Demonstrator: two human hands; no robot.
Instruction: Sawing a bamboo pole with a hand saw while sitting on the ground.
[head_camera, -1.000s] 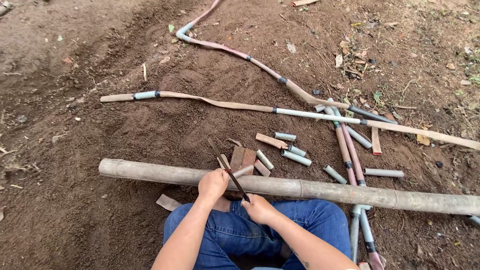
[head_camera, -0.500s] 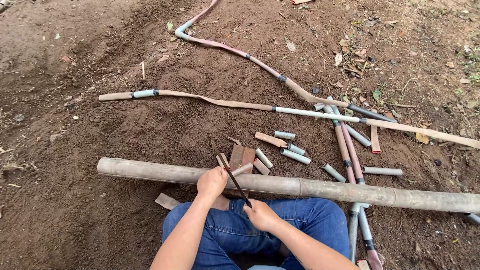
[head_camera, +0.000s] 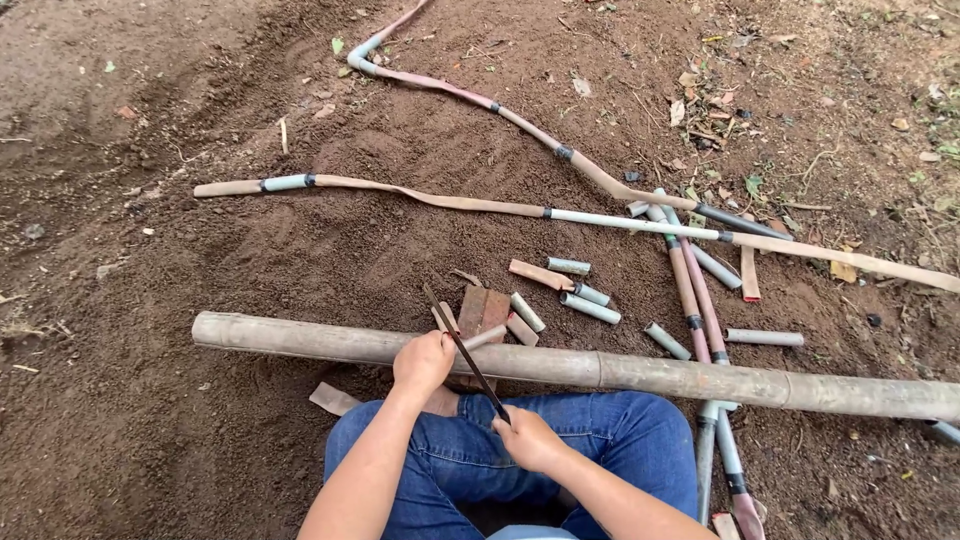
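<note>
Both hands (head_camera: 470, 400) on thin dark blade (head_camera: 465, 352) (over bamboo pole (head_camera: 620, 372)).

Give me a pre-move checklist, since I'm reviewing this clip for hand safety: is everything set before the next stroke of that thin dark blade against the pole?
1. Right hand grips the near end of the thin dark blade: ok.
2. Left hand rests on the long bamboo pole, steadying it: ok.
3. Left hand is away from the blade: not ok, the blade passes right beside its fingers.
4. Pole lies flat on the soil, in front of the knees: ok.
5. Short pipe pieces are behind the pole, off the blade's line: ok.
6. Blade edge sharpness and which way it faces: cannot tell.
</note>
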